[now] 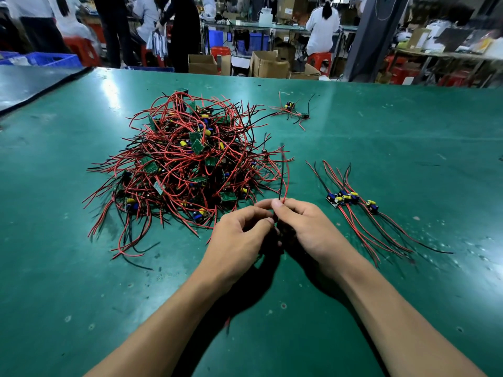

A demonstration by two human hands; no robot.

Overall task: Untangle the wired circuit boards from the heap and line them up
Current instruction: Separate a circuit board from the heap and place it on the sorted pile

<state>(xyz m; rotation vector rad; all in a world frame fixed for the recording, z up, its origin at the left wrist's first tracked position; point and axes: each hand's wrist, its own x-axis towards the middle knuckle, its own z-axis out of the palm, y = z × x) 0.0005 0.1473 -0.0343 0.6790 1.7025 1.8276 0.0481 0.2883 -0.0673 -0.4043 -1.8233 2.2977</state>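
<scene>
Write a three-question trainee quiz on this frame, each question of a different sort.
1. True or false: the sorted boards lie to the right of the heap.
2. What do the left hand and right hand pinch between them? A) a screwdriver B) red and black wires C) a cardboard box
3. Fill in: the table mat is coloured ____.
Key: 1 true; 2 B; 3 green.
</scene>
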